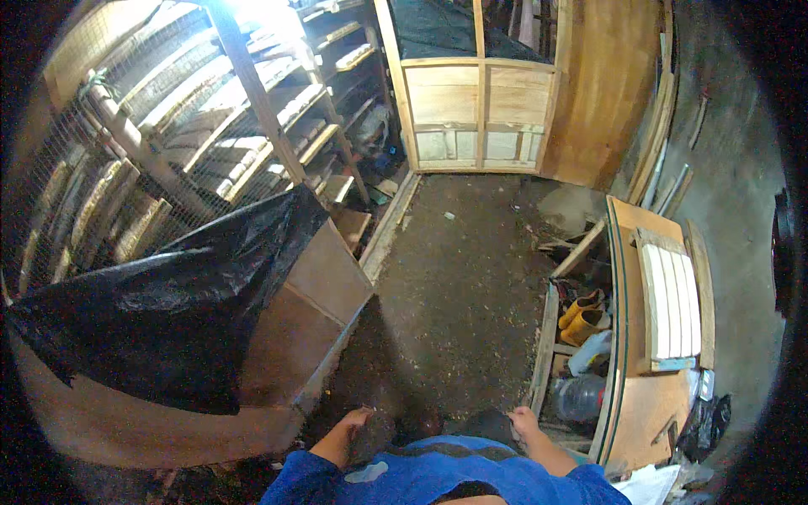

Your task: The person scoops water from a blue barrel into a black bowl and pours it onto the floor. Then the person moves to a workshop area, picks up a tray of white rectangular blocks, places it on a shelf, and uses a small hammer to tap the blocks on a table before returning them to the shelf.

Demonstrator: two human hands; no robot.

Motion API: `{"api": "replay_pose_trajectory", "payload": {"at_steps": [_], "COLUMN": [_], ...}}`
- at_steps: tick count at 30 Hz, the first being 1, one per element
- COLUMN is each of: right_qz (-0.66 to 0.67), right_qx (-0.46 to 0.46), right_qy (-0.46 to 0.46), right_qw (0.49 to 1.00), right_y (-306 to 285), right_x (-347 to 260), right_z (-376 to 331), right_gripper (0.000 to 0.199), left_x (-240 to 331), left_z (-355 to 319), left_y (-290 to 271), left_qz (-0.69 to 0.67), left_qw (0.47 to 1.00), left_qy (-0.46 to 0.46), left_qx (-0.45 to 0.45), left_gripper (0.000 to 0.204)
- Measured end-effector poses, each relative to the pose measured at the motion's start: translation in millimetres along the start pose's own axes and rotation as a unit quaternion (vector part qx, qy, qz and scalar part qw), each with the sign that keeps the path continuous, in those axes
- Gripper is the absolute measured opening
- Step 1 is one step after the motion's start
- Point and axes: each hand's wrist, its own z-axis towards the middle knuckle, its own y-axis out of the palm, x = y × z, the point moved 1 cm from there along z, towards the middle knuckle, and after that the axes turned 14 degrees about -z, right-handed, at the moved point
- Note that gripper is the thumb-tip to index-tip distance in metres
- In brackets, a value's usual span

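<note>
We can read no words, numbers, labels or signs here. A pale patch (366, 473) on the blue shirt (438, 473) and the clear plastic bottle (579, 400) at right show us only blurred surfaces, too indistinct for lettering.

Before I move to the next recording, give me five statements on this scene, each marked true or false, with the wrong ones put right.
1. The left hand and the right hand are apart. True.
2. The person's sleeves are red. False: the sleeves are blue.
3. A black plastic sheet is draped over the brown panel on the left. True.
4. The yellow boots stand in the middle of the floor. False: the yellow boots are inside the wooden frame on the right.
5. A white ridged piece is on the wooden board at the right. True.
</note>
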Motion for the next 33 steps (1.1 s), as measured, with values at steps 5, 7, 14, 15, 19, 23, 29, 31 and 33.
{"api": "replay_pose_trajectory", "payload": {"at_steps": [5,7,14,15,19,23,29,31,33], "right_qz": [-0.469,-0.455,-0.428,-0.398,0.005,0.021,-0.145,-0.427,-0.082], "right_qx": [-0.004,-0.076,-0.107,-0.068,-0.108,-0.076,-0.102,0.032,-0.17], "right_qy": [-0.428,-0.37,-0.309,-0.327,0.0,-0.108,-0.229,-0.486,-0.004], "right_qw": [0.772,0.806,0.842,0.854,0.994,0.991,0.957,0.762,0.982], "right_y": [9,3,-66,-73,-79,-85,-114,-127,-136], "right_x": [107,130,82,70,41,26,33,37,44], "right_z": [96,133,244,260,317,343,324,306,301], "right_gripper": [0.024,0.022,0.016,0.015,0.017,0.017,0.014,0.018,0.03], "left_x": [6,17,84,97,138,157,121,114,124], "left_z": [17,21,42,45,45,52,93,106,122], "left_y": [6,13,51,57,84,96,89,83,77], "left_qz": [-0.034,-0.047,-0.084,-0.083,-0.067,-0.07,-0.224,-0.26,-0.229], "left_qw": [0.997,0.995,0.992,0.992,0.988,0.982,0.96,0.949,0.955], "left_qy": [-0.053,-0.059,-0.022,0.008,0.046,-0.024,-0.117,-0.145,-0.151], "left_qx": [0.042,0.058,0.093,0.097,0.132,0.172,0.12,0.106,0.111], "left_gripper": [0.052,0.053,0.055,0.055,0.058,0.057,0.046,0.046,0.046]}}
